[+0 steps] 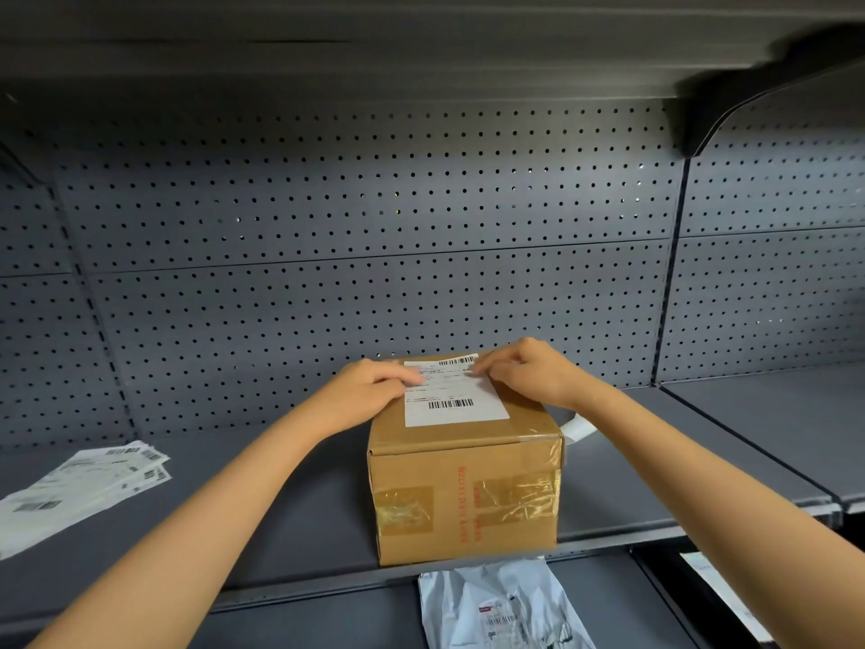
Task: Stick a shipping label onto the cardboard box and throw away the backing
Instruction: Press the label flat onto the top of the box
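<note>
Two bare forearms reach forward from the bottom corners of the view, over the front edge of a dark grey metal shelf (290,498). Below that front edge, on a lower level, lies a crumpled white plastic mailer bag (501,606).

A brown cardboard box (463,489) stands near the shelf's front edge, about midway along it. Its near face carries vertical red print, too blurred to read, and wrinkled patches of clear tape; more tape wraps its top right edge. On the box top lies a white shipping label (451,391) with one barcode near its far edge and another near its near edge.

The left hand (370,386) rests flat, fingers stretched and together, pressing the label's left side. The right hand (524,372) has its fingers curled down, tips on the label's far right part; neither hand grips anything.

A curl of white paper (578,426) shows just behind the box's right side. A loose stack of printed labels (84,484) lies toward the shelf's left end. Grey pegboard (374,227) forms the back wall.
</note>
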Motion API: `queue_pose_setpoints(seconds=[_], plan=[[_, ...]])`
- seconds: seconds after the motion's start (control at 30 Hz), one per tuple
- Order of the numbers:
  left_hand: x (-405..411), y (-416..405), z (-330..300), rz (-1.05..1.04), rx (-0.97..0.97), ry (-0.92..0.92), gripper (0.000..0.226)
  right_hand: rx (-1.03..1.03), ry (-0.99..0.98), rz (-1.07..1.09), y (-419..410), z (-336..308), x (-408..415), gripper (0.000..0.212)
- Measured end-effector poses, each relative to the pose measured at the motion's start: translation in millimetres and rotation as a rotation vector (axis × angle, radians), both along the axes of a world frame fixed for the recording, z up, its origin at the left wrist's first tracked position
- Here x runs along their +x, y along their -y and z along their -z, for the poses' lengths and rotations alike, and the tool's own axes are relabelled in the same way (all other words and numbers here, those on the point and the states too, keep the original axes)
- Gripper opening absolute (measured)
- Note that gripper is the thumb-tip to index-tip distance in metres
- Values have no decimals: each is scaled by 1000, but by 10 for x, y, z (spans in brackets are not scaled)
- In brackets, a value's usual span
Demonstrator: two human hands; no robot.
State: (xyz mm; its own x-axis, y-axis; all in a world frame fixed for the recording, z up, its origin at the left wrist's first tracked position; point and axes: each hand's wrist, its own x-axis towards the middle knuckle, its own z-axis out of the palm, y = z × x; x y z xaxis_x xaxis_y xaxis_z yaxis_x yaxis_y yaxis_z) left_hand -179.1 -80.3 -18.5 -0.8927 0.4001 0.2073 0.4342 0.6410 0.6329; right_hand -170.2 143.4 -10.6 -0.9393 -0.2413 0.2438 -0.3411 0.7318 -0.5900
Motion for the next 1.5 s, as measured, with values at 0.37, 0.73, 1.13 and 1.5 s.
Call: queue_pose_setpoints(seconds=[0.37, 0.73, 1.13, 1.5], plan=[[-196, -34, 2, -23, -65, -12, 33, 98, 44, -14, 57, 10, -196, 30], [-441, -207, 71, -21, -240, -94, 43, 193, 21, -100, 259, -18, -326, 34], [-417, -2, 48, -129, -179, -118, 31, 159, 35, 57, -16, 12, -333, 32], [-20, 51, 99, -54, -38, -9, 33, 102, 19, -34, -50, 35, 65, 29]])
